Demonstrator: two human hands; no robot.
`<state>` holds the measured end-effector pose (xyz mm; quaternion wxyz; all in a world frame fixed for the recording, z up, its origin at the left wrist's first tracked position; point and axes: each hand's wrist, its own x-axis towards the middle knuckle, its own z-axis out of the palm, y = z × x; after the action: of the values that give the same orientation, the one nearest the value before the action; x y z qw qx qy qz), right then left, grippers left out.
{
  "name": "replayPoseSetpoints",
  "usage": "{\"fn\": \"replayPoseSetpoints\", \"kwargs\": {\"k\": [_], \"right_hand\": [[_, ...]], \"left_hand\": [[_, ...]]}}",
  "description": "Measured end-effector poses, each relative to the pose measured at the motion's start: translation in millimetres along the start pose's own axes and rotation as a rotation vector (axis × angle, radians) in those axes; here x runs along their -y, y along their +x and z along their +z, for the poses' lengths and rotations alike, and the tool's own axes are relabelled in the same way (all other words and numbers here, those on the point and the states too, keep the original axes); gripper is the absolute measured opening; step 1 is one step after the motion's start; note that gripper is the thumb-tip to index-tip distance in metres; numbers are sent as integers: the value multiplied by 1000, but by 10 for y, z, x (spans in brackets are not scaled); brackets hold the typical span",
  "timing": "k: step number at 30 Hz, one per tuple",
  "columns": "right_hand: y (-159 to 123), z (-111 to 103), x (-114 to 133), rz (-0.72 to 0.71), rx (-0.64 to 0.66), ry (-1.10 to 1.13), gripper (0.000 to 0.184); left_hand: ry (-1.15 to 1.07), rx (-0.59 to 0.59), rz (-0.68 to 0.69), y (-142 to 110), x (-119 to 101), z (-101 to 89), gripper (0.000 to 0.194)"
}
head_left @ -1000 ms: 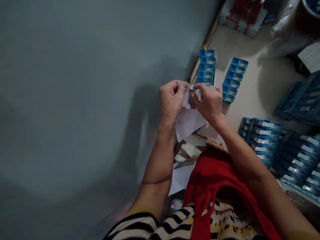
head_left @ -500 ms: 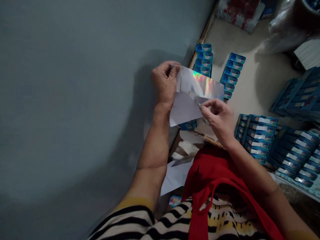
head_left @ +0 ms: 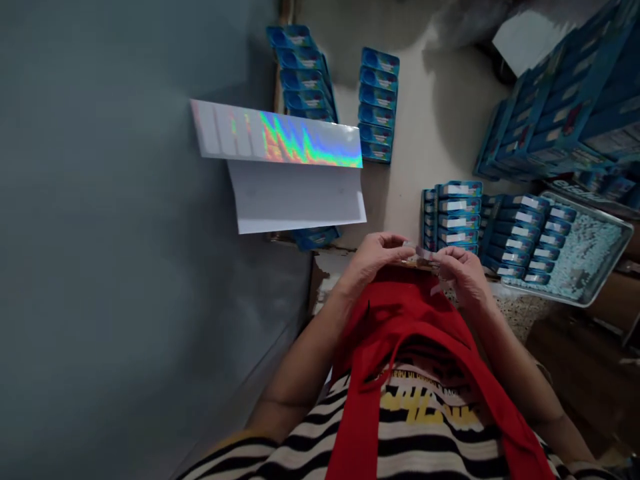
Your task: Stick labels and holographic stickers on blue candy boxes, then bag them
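Observation:
My left hand point(head_left: 376, 259) and my right hand point(head_left: 463, 272) are close together in front of the red apron point(head_left: 395, 300). Both are closed in a pinch, and a small, thin shiny strip point(head_left: 424, 253) stretches between the fingertips. A pale end hangs below the right fingers. Beyond the left hand rests a sheet of holographic stickers point(head_left: 310, 143), bent so that its shiny face shows above its white part point(head_left: 300, 197). Neither hand touches this sheet.
Blue boxes point(head_left: 379, 100) stand in rows on the table, with more stacks point(head_left: 459, 207) at right. A metal tray point(head_left: 607, 267) of pale pellets holds some. A large stack point(head_left: 560, 100) rises at far right. The grey wall point(head_left: 125, 233) fills the left.
The sheet has left my hands and now rests against the wall and boxes. Both hands have come down toward the apron and together, with the strip between them. The view has shifted right.

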<state>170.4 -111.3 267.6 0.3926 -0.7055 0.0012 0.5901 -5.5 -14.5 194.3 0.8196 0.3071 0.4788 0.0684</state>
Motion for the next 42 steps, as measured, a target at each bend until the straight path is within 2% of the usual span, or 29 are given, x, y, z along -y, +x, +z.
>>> {"fn": "replayPoseSetpoints", "kwargs": {"k": [2,5,8,10,14,19,22,25,27,30,32,34,36,39,42], "right_hand": [[-65,-141,-106,-15,-29,-23,35],[-186,-324,-265,-13,-80,-53,38],[-289,-469,-431,-5,-118,-56,42],[-305,-553,-532,-86,-199,-158,43],[-198,-712,-664,-311,-404,-483,35],[-13,-875,-679,-331,-507,-592,35],[2,-901,-637,-333,-470,-553,36],[-71,-883,-586,-322,-397,-481,37],[-136,-877,-554,-257,-288,-391,43],[-188,-892,-507,-134,-87,-279,62],[-183,-899,-470,-75,12,-244,77],[-158,-889,-433,-35,85,-207,83],[-134,-867,-409,-20,115,-168,74],[-132,-840,-425,-38,79,-127,51],[-173,-842,-497,-70,23,-115,48]], "left_hand": [[52,17,-34,-7,80,121,48],[62,-6,-68,-87,227,287,43],[79,-56,-41,-187,373,445,37],[103,-92,7,-226,446,548,33],[134,-125,72,-204,557,730,30],[39,-221,48,-89,680,820,31],[-6,-211,16,-99,648,826,33],[7,-177,35,-211,508,827,29],[37,-180,67,-312,395,815,26],[70,-184,92,-433,265,780,23],[82,-168,91,-480,214,761,21],[98,-153,89,-506,183,756,20],[119,-146,87,-525,167,763,20],[132,-140,79,-541,180,778,21],[134,-136,58,-517,260,799,22]]}}
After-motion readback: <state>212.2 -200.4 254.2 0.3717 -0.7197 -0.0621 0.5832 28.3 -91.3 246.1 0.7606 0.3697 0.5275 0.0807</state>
